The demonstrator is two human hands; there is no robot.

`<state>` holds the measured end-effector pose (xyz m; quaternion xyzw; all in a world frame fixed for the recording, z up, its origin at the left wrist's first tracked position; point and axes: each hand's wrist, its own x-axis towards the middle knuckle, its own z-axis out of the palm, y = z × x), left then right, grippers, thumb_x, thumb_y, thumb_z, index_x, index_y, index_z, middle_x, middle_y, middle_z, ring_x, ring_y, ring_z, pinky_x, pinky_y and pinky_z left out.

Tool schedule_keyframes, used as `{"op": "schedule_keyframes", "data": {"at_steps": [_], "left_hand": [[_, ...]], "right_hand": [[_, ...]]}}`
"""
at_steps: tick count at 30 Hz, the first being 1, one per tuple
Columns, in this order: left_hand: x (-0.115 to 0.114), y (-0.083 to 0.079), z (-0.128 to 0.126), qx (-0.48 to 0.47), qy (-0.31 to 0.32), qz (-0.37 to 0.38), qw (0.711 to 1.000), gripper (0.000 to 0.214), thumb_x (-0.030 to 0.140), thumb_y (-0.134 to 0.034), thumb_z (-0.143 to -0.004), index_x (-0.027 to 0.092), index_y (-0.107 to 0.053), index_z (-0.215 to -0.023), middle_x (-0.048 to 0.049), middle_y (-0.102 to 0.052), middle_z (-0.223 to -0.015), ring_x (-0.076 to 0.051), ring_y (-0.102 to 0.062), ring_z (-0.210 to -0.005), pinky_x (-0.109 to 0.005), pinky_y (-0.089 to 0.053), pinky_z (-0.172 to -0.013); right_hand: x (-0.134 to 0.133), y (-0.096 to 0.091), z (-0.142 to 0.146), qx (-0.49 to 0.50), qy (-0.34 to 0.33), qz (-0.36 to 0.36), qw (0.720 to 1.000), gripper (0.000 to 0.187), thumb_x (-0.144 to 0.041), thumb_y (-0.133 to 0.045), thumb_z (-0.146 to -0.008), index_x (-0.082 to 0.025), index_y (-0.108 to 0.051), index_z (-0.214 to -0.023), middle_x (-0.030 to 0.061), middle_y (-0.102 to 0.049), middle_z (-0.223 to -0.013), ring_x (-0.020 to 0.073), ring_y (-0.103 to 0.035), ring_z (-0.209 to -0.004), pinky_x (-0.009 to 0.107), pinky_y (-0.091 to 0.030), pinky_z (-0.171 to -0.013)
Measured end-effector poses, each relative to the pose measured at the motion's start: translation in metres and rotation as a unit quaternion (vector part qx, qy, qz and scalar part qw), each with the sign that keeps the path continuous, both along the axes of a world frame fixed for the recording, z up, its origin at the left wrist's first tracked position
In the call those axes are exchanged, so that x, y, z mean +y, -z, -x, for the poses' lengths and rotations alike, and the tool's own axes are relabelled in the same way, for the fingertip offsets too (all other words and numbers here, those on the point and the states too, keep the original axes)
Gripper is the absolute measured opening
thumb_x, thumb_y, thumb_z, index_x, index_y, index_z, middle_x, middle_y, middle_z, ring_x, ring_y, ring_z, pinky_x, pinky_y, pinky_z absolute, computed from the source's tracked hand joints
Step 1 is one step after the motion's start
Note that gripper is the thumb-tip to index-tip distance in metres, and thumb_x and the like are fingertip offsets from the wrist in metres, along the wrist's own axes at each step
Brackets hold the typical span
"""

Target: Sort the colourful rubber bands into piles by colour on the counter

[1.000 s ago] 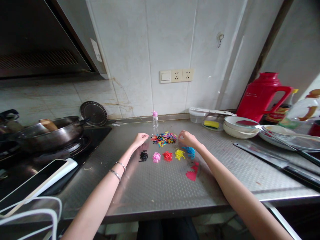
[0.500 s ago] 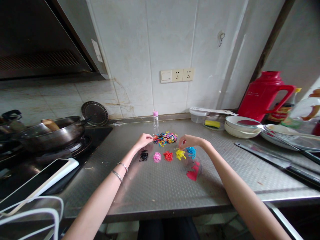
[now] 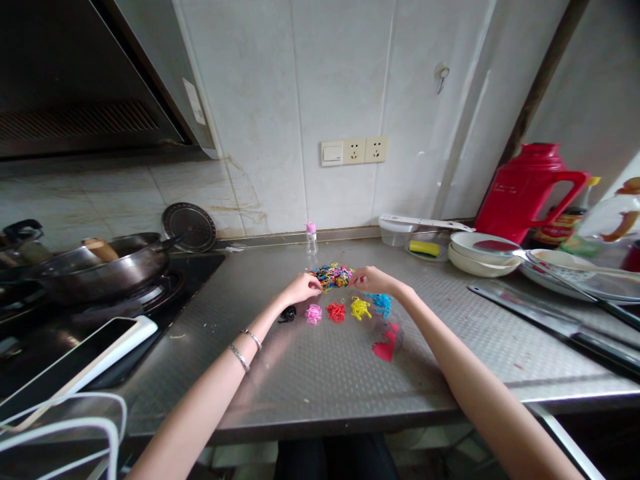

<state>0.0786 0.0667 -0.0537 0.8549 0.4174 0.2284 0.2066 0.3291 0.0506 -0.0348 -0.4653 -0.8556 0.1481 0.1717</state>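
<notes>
A mixed heap of small coloured rubber bands (image 3: 331,275) lies on the steel counter (image 3: 300,373). At its left edge is my left hand (image 3: 300,288), thumb and fingertips pinched together low over the bands. My right hand (image 3: 374,280) reaches the heap's right edge with its fingers curled together. What either pinch contains is too small to make out. Nearer to me runs a row of sorted piles: black bands (image 3: 287,315), partly behind my left hand, then pink bands (image 3: 314,314), red bands (image 3: 337,312), yellow bands (image 3: 361,308) and blue bands (image 3: 383,305).
A pink-capped bottle (image 3: 312,239) stands behind the heap. A clear wrapper with a red patch (image 3: 386,343) lies in front of the blue pile. To the right are bowls (image 3: 485,260), a knife (image 3: 530,313) and a red thermos (image 3: 525,193); left, a pan (image 3: 110,267) and phone (image 3: 70,363).
My left hand has moved right and slightly nearer, onto the mixed heap's edge. My right hand has shifted from above the yellow pile to the heap's right edge.
</notes>
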Motion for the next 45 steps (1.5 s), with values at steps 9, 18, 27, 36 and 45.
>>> {"op": "schedule_keyframes", "data": {"at_steps": [9,18,27,36,45], "left_hand": [[-0.003,0.0,-0.003,0.019,-0.015,0.002,1.0,0.021,0.016,-0.053,-0.067,0.014,-0.07,-0.079,-0.0033,-0.067,-0.07,-0.013,-0.055,-0.062,-0.021,-0.039,-0.06],[-0.002,0.005,-0.005,0.019,-0.012,-0.006,1.0,0.02,0.02,-0.054,-0.068,0.014,-0.07,-0.08,-0.0042,-0.067,-0.074,-0.014,-0.057,-0.065,-0.022,-0.041,-0.063],[-0.006,0.002,-0.008,0.042,-0.019,-0.052,0.998,0.019,0.021,-0.054,-0.069,0.016,-0.07,-0.079,-0.0049,-0.067,-0.075,-0.014,-0.056,-0.066,-0.022,-0.039,-0.063],[-0.004,0.004,-0.009,0.055,-0.056,-0.064,0.995,0.019,0.023,-0.055,-0.07,0.017,-0.07,-0.078,-0.0041,-0.064,-0.068,-0.013,-0.053,-0.059,-0.021,-0.038,-0.058],[0.0,0.006,-0.006,0.081,-0.045,-0.072,0.993,0.021,0.017,-0.051,-0.068,0.018,-0.069,-0.078,-0.0044,-0.066,-0.074,-0.015,-0.056,-0.065,-0.022,-0.038,-0.061]], "right_hand": [[-0.009,0.01,0.033,-0.054,-0.107,0.0,0.993,0.038,-0.002,-0.041,-0.06,-0.018,-0.067,-0.083,0.0031,-0.065,-0.086,0.0119,-0.055,-0.078,0.019,-0.04,-0.071],[-0.003,0.011,0.027,-0.096,-0.095,0.027,0.99,0.028,-0.002,-0.041,-0.064,-0.015,-0.066,-0.066,0.0036,-0.066,-0.07,0.0112,-0.055,-0.067,0.018,-0.04,-0.063],[-0.004,0.008,0.018,-0.091,-0.013,-0.016,0.996,0.025,-0.006,-0.042,-0.066,-0.015,-0.065,-0.065,0.0045,-0.067,-0.07,0.0103,-0.057,-0.063,0.016,-0.037,-0.056],[0.003,0.009,0.005,-0.083,0.053,-0.02,0.995,0.023,-0.01,-0.044,-0.066,-0.016,-0.067,-0.068,0.0038,-0.066,-0.069,0.0108,-0.056,-0.064,0.017,-0.036,-0.058],[0.004,0.01,0.004,-0.091,0.06,-0.032,0.994,0.022,-0.013,-0.044,-0.068,-0.016,-0.066,-0.068,0.0039,-0.066,-0.07,0.0107,-0.055,-0.064,0.017,-0.034,-0.056]]}}
